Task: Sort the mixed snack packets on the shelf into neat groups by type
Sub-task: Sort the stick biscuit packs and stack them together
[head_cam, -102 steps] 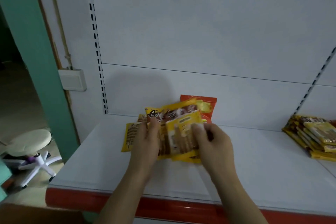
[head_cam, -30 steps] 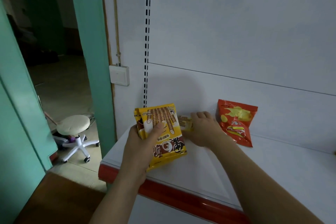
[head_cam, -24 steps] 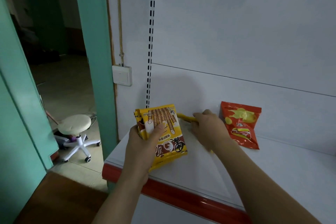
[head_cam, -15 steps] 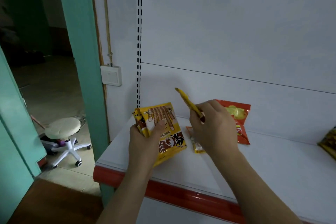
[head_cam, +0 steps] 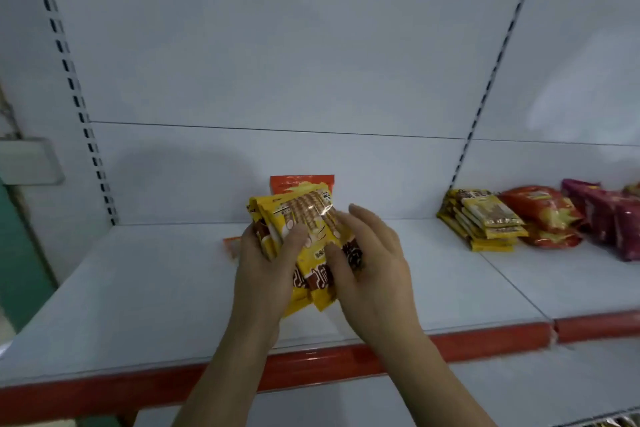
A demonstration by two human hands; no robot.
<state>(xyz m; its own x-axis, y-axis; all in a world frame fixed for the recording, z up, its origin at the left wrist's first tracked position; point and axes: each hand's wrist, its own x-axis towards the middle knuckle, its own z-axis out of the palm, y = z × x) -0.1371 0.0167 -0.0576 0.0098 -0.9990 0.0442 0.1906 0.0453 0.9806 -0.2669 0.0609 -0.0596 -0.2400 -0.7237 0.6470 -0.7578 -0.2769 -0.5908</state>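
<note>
Snack packets, sorted out on a long white shelf with a red front edge. Held up over the middle of the shelf: a bunch of yellow packets with brown stick cookies drawn on them. Gripped from the left by the left hand, thumb curled over the front. Touched from the right by the right hand, fingers nearly straight and spread, thumb pressed on the front. Both hands close together on the same bunch. Stood behind the bunch against the back wall: one orange packet, mostly hidden. Lay flat on the shelf just left of the left hand: a small orange corner of something, too hidden to tell. Rested well off to the right: a neat yellow stack, then red bags beside it, then purple bags at the far edge.
</note>
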